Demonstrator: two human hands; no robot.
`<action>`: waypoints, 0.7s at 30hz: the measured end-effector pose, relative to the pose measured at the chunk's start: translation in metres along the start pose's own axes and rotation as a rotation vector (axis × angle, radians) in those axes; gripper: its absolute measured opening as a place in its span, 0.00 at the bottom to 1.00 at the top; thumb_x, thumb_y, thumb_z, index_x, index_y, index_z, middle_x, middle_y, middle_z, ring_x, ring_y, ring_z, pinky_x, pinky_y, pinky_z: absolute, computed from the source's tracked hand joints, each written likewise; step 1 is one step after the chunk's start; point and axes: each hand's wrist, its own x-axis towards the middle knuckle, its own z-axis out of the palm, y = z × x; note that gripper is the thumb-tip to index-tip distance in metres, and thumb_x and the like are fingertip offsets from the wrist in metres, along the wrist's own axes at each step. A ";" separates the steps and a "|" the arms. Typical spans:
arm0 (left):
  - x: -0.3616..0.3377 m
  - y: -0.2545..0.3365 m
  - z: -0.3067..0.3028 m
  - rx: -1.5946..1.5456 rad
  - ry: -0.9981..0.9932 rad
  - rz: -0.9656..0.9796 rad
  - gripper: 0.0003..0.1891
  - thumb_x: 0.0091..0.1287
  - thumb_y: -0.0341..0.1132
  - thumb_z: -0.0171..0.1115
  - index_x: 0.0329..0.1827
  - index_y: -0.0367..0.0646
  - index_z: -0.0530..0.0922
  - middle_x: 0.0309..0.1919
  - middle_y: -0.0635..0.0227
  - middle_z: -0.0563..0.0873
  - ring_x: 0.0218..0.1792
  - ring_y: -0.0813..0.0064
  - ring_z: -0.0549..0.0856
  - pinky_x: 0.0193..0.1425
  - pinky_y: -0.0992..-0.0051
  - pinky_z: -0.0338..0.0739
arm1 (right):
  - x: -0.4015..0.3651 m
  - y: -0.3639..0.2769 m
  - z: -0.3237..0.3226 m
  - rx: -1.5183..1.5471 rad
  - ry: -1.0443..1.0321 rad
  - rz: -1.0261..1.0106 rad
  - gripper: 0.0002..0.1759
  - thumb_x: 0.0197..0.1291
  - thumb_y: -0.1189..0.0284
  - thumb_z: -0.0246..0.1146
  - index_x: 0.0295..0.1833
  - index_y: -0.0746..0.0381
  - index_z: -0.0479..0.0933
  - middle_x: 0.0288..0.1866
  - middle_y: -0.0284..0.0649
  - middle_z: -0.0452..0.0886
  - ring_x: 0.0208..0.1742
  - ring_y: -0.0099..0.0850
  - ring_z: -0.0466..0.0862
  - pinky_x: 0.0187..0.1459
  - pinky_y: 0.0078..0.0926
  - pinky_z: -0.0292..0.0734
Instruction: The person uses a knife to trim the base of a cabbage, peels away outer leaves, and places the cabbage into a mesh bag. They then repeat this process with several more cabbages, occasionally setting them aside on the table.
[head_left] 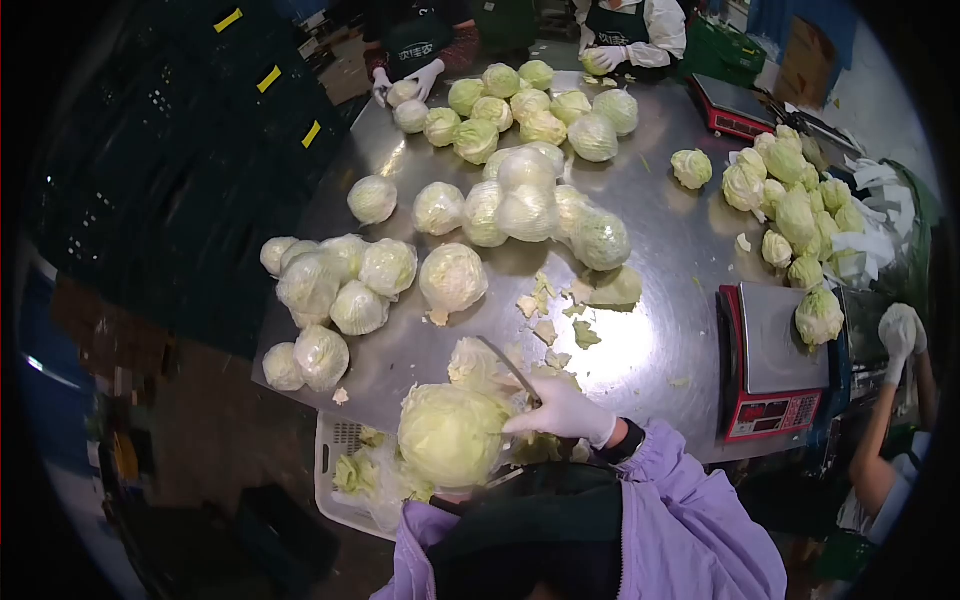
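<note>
A large pale green cabbage is up close, over the near edge of the table. My right hand, in a white glove, is closed around a knife whose thin blade points up and to the left. Its fingertips are at the cabbage's right side. From the left, my purple sleeve reaches under the cabbage; my left hand is hidden below it, so its fingers do not show. Cut-off leaves lie just beyond the cabbage.
Below the table edge, a white basket holds leaf scraps. Wrapped cabbages stand on the metal table. A red scale and piled cabbages are at right. Co-workers' gloved hands show at the far side and right.
</note>
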 end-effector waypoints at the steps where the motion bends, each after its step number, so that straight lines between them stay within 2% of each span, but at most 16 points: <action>1: 0.000 0.001 -0.004 0.003 -0.003 -0.008 0.34 0.73 0.58 0.40 0.76 0.49 0.53 0.74 0.60 0.59 0.74 0.58 0.59 0.76 0.55 0.55 | -0.001 -0.001 0.000 0.000 0.009 0.002 0.33 0.52 0.56 0.73 0.59 0.63 0.75 0.37 0.46 0.82 0.35 0.38 0.79 0.40 0.34 0.73; 3: -0.002 0.005 -0.007 -0.033 -0.128 -0.058 0.32 0.75 0.55 0.39 0.76 0.48 0.54 0.72 0.59 0.62 0.72 0.59 0.62 0.75 0.57 0.56 | -0.002 -0.015 -0.006 -0.154 -0.178 0.329 0.30 0.53 0.61 0.73 0.58 0.64 0.76 0.43 0.41 0.83 0.35 0.32 0.79 0.42 0.24 0.74; 4: -0.002 0.005 -0.016 -0.031 -0.127 -0.062 0.32 0.75 0.55 0.39 0.76 0.48 0.54 0.72 0.59 0.62 0.72 0.59 0.62 0.75 0.57 0.56 | -0.003 -0.020 -0.009 -0.152 -0.174 0.331 0.30 0.53 0.61 0.73 0.58 0.64 0.76 0.43 0.41 0.83 0.35 0.32 0.79 0.42 0.24 0.74; 6: -0.007 0.001 -0.042 0.680 -0.038 0.222 0.30 0.75 0.53 0.40 0.75 0.48 0.55 0.70 0.58 0.65 0.70 0.59 0.64 0.74 0.59 0.58 | -0.008 -0.029 -0.018 -0.195 -0.219 0.298 0.23 0.55 0.62 0.72 0.52 0.64 0.79 0.36 0.38 0.83 0.33 0.27 0.79 0.39 0.22 0.73; 7: -0.009 -0.001 -0.043 0.703 -0.003 0.245 0.30 0.75 0.53 0.40 0.75 0.48 0.55 0.70 0.59 0.65 0.70 0.60 0.65 0.75 0.59 0.58 | -0.011 -0.035 -0.026 -0.194 -0.221 0.300 0.23 0.55 0.62 0.72 0.52 0.64 0.79 0.36 0.38 0.83 0.33 0.27 0.79 0.39 0.22 0.73; 9: -0.009 0.000 -0.035 0.415 -0.010 0.186 0.29 0.76 0.52 0.41 0.75 0.48 0.55 0.70 0.60 0.65 0.70 0.61 0.65 0.75 0.59 0.57 | -0.019 -0.041 -0.047 0.150 -0.481 0.277 0.20 0.55 0.64 0.72 0.48 0.65 0.80 0.34 0.36 0.82 0.31 0.22 0.77 0.35 0.21 0.72; 10: -0.007 0.002 -0.031 0.327 -0.018 0.172 0.29 0.76 0.52 0.41 0.75 0.48 0.55 0.70 0.61 0.65 0.70 0.62 0.65 0.75 0.60 0.57 | -0.025 -0.034 -0.056 0.149 -0.489 0.276 0.20 0.55 0.64 0.72 0.48 0.65 0.80 0.34 0.36 0.82 0.31 0.22 0.77 0.35 0.21 0.72; 12: -0.005 0.004 -0.024 0.226 -0.029 0.160 0.29 0.76 0.51 0.41 0.75 0.48 0.55 0.70 0.62 0.66 0.70 0.63 0.65 0.75 0.60 0.57 | -0.035 -0.017 -0.069 0.274 -0.496 0.215 0.28 0.54 0.60 0.71 0.56 0.65 0.76 0.36 0.43 0.82 0.28 0.27 0.76 0.34 0.25 0.72; 13: -0.003 0.004 -0.022 0.197 -0.039 0.161 0.29 0.76 0.51 0.41 0.75 0.48 0.55 0.70 0.62 0.66 0.70 0.64 0.65 0.75 0.60 0.57 | -0.032 -0.020 -0.070 0.273 -0.502 0.214 0.28 0.54 0.60 0.71 0.56 0.65 0.76 0.36 0.43 0.82 0.28 0.27 0.76 0.34 0.25 0.72; 15: 0.004 0.004 -0.016 0.171 -0.062 0.163 0.28 0.76 0.50 0.42 0.75 0.48 0.56 0.70 0.64 0.66 0.70 0.65 0.66 0.76 0.60 0.57 | -0.025 -0.026 -0.078 -0.210 -0.316 0.413 0.23 0.53 0.66 0.73 0.52 0.64 0.79 0.39 0.34 0.83 0.31 0.20 0.75 0.35 0.21 0.73; 16: 0.006 0.004 -0.011 0.171 -0.064 0.161 0.28 0.76 0.50 0.42 0.75 0.48 0.56 0.70 0.64 0.66 0.70 0.65 0.66 0.76 0.60 0.57 | -0.025 -0.019 -0.067 -0.194 -0.140 0.299 0.24 0.53 0.67 0.72 0.56 0.63 0.77 0.40 0.34 0.81 0.29 0.20 0.74 0.34 0.20 0.72; 17: 0.010 0.004 -0.004 -0.057 -0.057 -0.041 0.33 0.73 0.58 0.41 0.74 0.48 0.57 0.70 0.61 0.67 0.69 0.61 0.67 0.74 0.57 0.60 | -0.022 -0.018 -0.057 -0.196 -0.131 0.300 0.24 0.53 0.67 0.72 0.56 0.63 0.77 0.40 0.34 0.81 0.29 0.20 0.74 0.34 0.20 0.72; 18: 0.014 0.004 0.003 -0.284 -0.045 -0.244 0.38 0.69 0.66 0.41 0.74 0.49 0.57 0.69 0.59 0.68 0.69 0.56 0.68 0.72 0.54 0.64 | -0.017 -0.019 -0.046 0.076 -0.081 0.405 0.23 0.55 0.66 0.71 0.54 0.64 0.77 0.38 0.34 0.81 0.30 0.21 0.75 0.33 0.22 0.72; 19: 0.014 0.008 0.018 -0.283 -0.045 -0.250 0.38 0.69 0.66 0.41 0.74 0.49 0.57 0.69 0.59 0.68 0.69 0.56 0.68 0.72 0.54 0.64 | -0.014 -0.018 -0.035 0.354 -0.032 0.506 0.22 0.56 0.64 0.70 0.52 0.65 0.77 0.36 0.34 0.81 0.31 0.23 0.76 0.33 0.23 0.72; 20: 0.013 0.014 0.039 -0.121 -0.200 -0.159 0.40 0.68 0.67 0.43 0.76 0.50 0.54 0.71 0.60 0.65 0.71 0.57 0.65 0.74 0.55 0.60 | -0.013 -0.009 -0.022 0.358 -0.026 0.506 0.22 0.56 0.64 0.70 0.52 0.65 0.77 0.36 0.34 0.81 0.31 0.23 0.76 0.33 0.23 0.72; 21: 0.011 0.019 0.052 0.042 -0.357 -0.064 0.43 0.67 0.68 0.46 0.77 0.51 0.51 0.73 0.60 0.62 0.73 0.58 0.62 0.76 0.55 0.56 | -0.010 0.007 -0.009 0.285 0.028 0.420 0.17 0.56 0.68 0.68 0.48 0.64 0.77 0.34 0.31 0.77 0.29 0.21 0.74 0.29 0.21 0.70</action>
